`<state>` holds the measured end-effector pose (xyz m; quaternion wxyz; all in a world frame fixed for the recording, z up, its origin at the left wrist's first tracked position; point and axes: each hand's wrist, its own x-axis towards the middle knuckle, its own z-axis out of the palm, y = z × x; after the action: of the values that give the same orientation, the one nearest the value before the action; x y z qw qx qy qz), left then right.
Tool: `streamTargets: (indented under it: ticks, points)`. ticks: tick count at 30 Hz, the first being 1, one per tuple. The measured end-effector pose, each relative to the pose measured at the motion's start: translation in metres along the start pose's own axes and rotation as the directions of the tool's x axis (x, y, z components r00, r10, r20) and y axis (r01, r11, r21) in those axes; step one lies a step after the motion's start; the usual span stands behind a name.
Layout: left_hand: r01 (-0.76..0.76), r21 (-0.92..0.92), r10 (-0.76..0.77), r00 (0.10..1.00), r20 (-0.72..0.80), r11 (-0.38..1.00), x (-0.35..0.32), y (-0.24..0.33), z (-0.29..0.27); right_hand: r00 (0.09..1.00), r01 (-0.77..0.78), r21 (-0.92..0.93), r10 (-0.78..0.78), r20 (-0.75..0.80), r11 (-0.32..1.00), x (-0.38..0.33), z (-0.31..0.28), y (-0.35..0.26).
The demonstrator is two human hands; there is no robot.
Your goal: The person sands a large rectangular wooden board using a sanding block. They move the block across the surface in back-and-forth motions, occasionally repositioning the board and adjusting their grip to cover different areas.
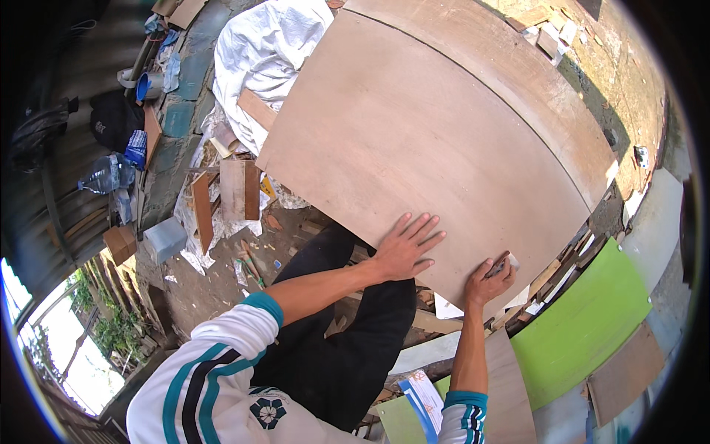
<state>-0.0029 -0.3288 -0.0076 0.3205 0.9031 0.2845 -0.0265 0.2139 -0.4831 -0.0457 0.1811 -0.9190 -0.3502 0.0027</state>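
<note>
A large smooth brown wooden board (399, 133) lies in front of me, its near corner close to my legs. My left hand (407, 246) rests flat on its near edge, palm down with the fingers spread, holding nothing. Near the board's right-hand corner, my right hand (489, 283) is closed around a small flat scraper (512, 261). A dark grip and a pale edge show past the fingers; the rest of the tool is hidden by the hand. A second brown panel (510, 70) lies along the far side of the board, with a dark gap between them.
A white cloth (262, 52) is bunched at the far left, above wood offcuts (240, 189). Further left are a plastic bottle (109, 174) and a blue cup (148, 86). Pliers (251, 263) lie on the ground. A bright green panel (580, 322) leans at the right.
</note>
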Motion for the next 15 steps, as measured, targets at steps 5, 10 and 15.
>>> streamTargets:
  ticks: [5, 10, 15]
  points:
    - [0.153, 0.152, -0.117, 0.968, -0.222, 0.976, -0.010, -0.063, -0.020, 0.999, 0.039, -0.061, -0.040, -0.012, 0.997, 0.002, -0.002, 0.013]
    - [0.922, -0.005, -0.804, 0.336, -0.491, 0.388, -0.143, -0.292, -0.132, 0.999, 0.048, 0.054, -0.048, -0.002, 0.997, 0.003, 0.002, 0.001]
    - [0.959, -0.103, -0.779, 0.150, -0.609, 0.265, -0.151, -0.298, -0.189, 0.994, 0.090, 0.242, -0.103, 0.044, 0.966, 0.025, -0.009, -0.034]
